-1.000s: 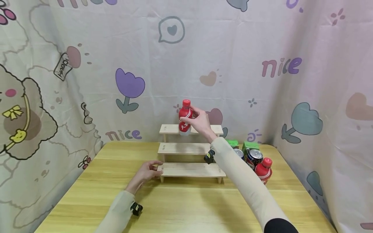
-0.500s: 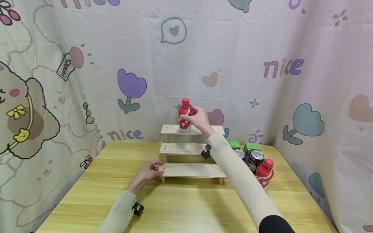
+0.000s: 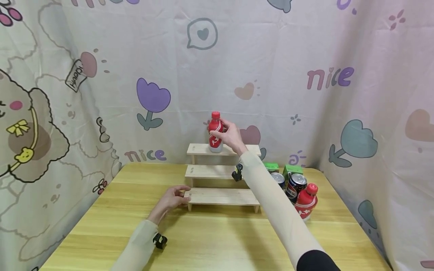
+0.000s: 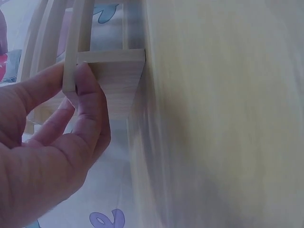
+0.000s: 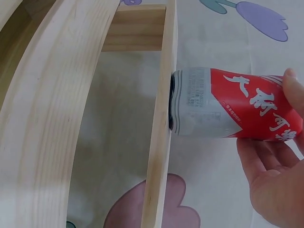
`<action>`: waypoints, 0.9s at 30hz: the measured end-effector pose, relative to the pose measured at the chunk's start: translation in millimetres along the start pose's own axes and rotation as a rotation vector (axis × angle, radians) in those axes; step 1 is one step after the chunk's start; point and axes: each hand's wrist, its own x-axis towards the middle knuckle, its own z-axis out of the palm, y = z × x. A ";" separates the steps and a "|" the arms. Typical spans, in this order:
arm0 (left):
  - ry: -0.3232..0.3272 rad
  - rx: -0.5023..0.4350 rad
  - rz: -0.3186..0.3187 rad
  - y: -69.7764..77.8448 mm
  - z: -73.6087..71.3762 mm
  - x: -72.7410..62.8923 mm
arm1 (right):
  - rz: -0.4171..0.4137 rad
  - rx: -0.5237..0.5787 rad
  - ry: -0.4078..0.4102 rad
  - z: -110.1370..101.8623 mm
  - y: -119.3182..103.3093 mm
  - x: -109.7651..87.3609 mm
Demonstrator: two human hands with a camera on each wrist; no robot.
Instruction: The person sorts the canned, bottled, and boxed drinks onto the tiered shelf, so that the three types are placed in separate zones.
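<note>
A red bottle with a red cap and pale base stands upright on the top board of a three-step wooden shelf. My right hand grips it round its upper half, thumb on one side and fingers on the other. In the right wrist view the base of the bottle meets the top board. At the lowest step's left end, my left hand pinches the board's edge between thumb and fingers. The left wrist view shows the fingertips against that wooden end.
Right of the shelf stand a second red bottle, dark drink cans and green boxes, partly behind my right sleeve. A printed curtain hangs behind the wooden table.
My right hand has lowered the bottle from just above the top board onto it, still gripping it. The left hand stays on the lowest step.
</note>
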 end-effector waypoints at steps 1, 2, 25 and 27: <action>-0.001 -0.002 -0.002 0.2 0.2 0.4 | 0.001 0.001 -0.001 -0.2 -0.1 0.1; 0.001 -0.003 -0.005 -0.1 -0.2 0.4 | 0.002 0.000 -0.003 0.6 -0.4 0.5; -0.026 -0.024 0.016 2.1 -0.8 1.7 | -0.011 -0.031 0.008 5.7 5.9 2.1; -0.021 -0.033 0.015 2.3 -0.8 1.5 | -0.026 -0.023 0.012 6.2 8.0 1.2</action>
